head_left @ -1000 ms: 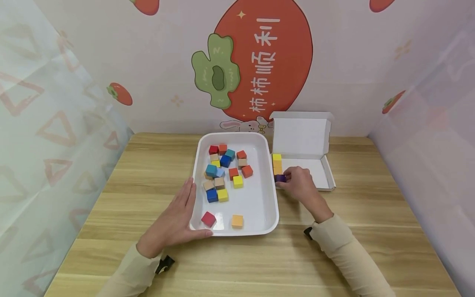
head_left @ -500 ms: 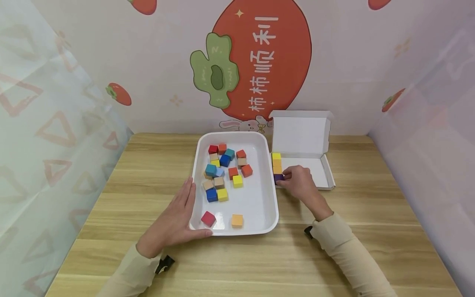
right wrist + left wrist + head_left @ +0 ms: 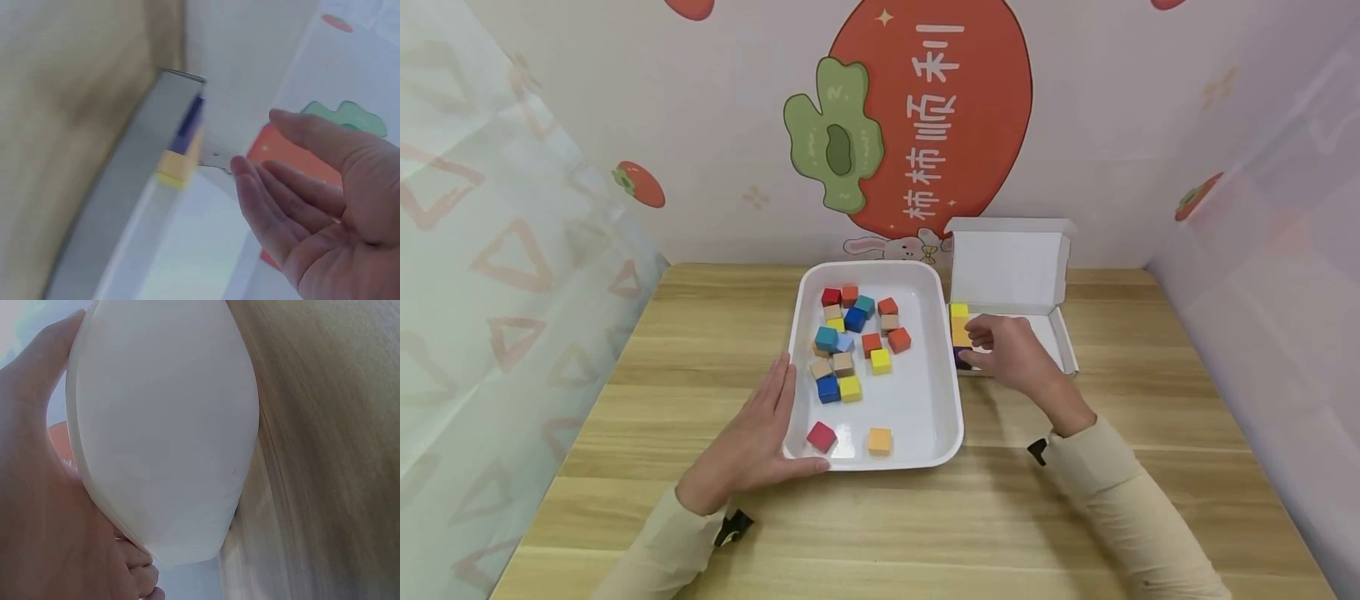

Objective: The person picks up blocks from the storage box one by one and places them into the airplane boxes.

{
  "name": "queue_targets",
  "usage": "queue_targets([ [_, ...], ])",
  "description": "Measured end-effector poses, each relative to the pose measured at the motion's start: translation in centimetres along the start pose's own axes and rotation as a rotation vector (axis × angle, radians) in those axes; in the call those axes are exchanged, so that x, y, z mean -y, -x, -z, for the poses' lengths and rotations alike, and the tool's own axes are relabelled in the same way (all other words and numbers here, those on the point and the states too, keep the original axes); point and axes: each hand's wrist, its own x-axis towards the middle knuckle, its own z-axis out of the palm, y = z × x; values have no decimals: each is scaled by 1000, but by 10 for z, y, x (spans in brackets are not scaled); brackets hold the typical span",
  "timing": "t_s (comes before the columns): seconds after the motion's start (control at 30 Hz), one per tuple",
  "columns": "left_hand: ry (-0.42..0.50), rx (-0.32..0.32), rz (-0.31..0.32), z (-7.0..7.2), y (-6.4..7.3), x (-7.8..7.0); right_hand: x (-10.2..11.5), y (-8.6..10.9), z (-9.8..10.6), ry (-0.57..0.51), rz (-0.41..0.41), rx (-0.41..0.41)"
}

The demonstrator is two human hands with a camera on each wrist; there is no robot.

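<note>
My left hand (image 3: 748, 437) rests at the near left corner of a white tray (image 3: 917, 417), straight fingers along its side and thumb along the front rim. In the left wrist view the hand lies against the tray's white outer wall (image 3: 162, 437). My right hand (image 3: 1018, 354) hovers over a small white cardboard box (image 3: 1051, 337), thumb and fingers apart with nothing between them. Along the box's left side runs a row of blocks: yellow (image 3: 959, 310), orange (image 3: 960, 333) and dark purple (image 3: 961, 358) nearest me. The right wrist view shows the purple block (image 3: 187, 128) apart from the fingertips.
Several coloured cubes lie in the tray, mostly toward its far left. A pinkish-red cube (image 3: 822, 437) and an orange cube (image 3: 880, 441) sit near its front. The box's lid (image 3: 1007, 267) stands up at the back. A wooden table (image 3: 880, 533) bears everything, with printed cloth behind.
My right hand has let go of the purple block, lifted and drawn slightly right, its fingers spreading. The purple block stays in the row. My left hand has stayed at the tray.
</note>
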Motion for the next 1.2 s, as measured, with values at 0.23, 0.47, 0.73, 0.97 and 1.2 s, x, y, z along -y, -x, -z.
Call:
queue_targets([
  [0.23,-1,-1,-7,2,-3,0,34,0,5,16,155,143],
  [0.47,-5,3,-8,0,-4,1,60,7,-20,55,289,356],
  [0.73,-3,-2,-6,0,-2,0,73,16,-57,102,291,486],
  [0.97,-8,-10,-8,0,0,0,71,19,-83,124,347,537],
  [1.2,1,-12,-5,2,1,-2,69,19,-91,128,384,520],
])
